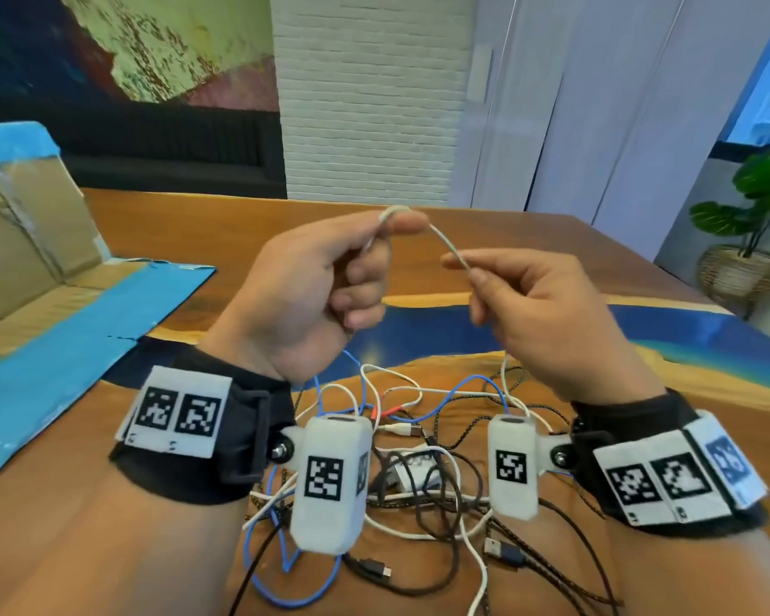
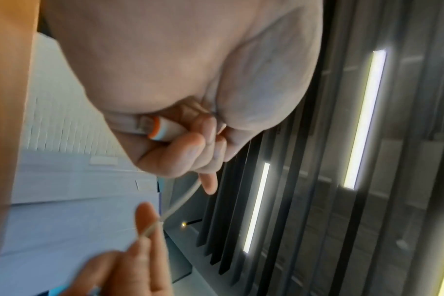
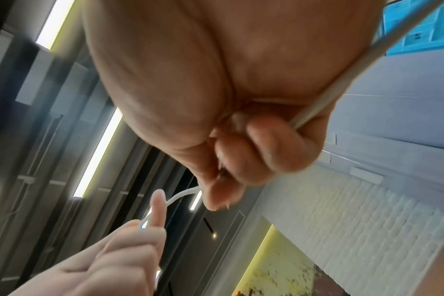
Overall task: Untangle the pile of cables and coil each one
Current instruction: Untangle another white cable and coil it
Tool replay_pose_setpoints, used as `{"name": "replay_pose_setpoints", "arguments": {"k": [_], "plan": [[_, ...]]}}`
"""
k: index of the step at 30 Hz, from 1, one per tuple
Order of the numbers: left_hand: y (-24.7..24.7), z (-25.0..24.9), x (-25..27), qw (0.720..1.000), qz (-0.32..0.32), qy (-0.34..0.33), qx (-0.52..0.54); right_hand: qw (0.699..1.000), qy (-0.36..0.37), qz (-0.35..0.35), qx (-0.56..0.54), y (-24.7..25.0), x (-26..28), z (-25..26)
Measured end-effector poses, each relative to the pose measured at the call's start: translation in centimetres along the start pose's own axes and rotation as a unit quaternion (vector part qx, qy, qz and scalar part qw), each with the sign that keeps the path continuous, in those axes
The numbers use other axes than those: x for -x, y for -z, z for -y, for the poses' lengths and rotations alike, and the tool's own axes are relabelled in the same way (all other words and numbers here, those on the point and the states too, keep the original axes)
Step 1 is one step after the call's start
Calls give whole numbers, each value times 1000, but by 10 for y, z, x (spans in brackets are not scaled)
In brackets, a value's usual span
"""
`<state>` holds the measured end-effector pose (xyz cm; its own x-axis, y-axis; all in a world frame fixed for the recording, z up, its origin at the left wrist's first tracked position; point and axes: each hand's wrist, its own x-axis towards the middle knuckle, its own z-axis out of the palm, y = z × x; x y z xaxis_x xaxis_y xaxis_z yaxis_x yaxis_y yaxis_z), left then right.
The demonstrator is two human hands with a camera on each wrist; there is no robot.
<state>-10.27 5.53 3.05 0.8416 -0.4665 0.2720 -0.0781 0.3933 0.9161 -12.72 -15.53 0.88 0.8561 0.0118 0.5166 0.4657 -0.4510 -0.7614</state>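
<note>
Cables: the tangled pile (image 1: 423,473) lies on the wooden table (image 1: 485,233) below your wrists, white, blue, black and braided strands crossing.
Cardboard box: you have the cardboard box (image 1: 32,242), blue-taped, flattened at far left.
Left hand: your left hand (image 1: 312,295) pinches the white cable (image 1: 445,242) between thumb and forefinger, its orange-ringed plug (image 2: 162,128) tucked in your curled fingers.
White cable: it arches between your hands, raised above the pile.
Right hand: your right hand (image 1: 547,317) pinches the same cable, which trails down to the pile.
</note>
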Motion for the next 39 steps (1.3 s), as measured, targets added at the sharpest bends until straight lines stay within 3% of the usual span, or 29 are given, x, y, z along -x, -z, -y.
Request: {"name": "replay_pose_setpoints", "arguments": {"k": [4,8,12,16,19,25,29,33,36,39], "plan": [[-7,0,-3,989,-43,-79,116,982,-69,172,30,-25,10,6],[-7,6,-5,986,-89,-121,75,950,-27,281,137,-44,22,22],[-5,12,-7,983,-99,-124,-96,971,41,234,40,-32,24,38],[-5,17,-3,977,0,-51,-208,993,54,74,-77,-5,14,34],[-10,17,0,975,57,7,-215,997,45,-8,-69,5,10,25],[-9,14,5,991,83,26,-104,993,20,-63,-101,1,8,17],[-12,11,1,998,57,-9,29,990,-27,-17,-135,-11,6,7],[-9,8,-3,985,0,-83,152,985,-95,116,-81,-28,12,4],[-3,10,-8,988,-93,-99,73,968,-93,233,6,-35,20,14],[-1,16,-9,980,-135,-86,-118,967,-31,247,46,-34,23,24]]}}
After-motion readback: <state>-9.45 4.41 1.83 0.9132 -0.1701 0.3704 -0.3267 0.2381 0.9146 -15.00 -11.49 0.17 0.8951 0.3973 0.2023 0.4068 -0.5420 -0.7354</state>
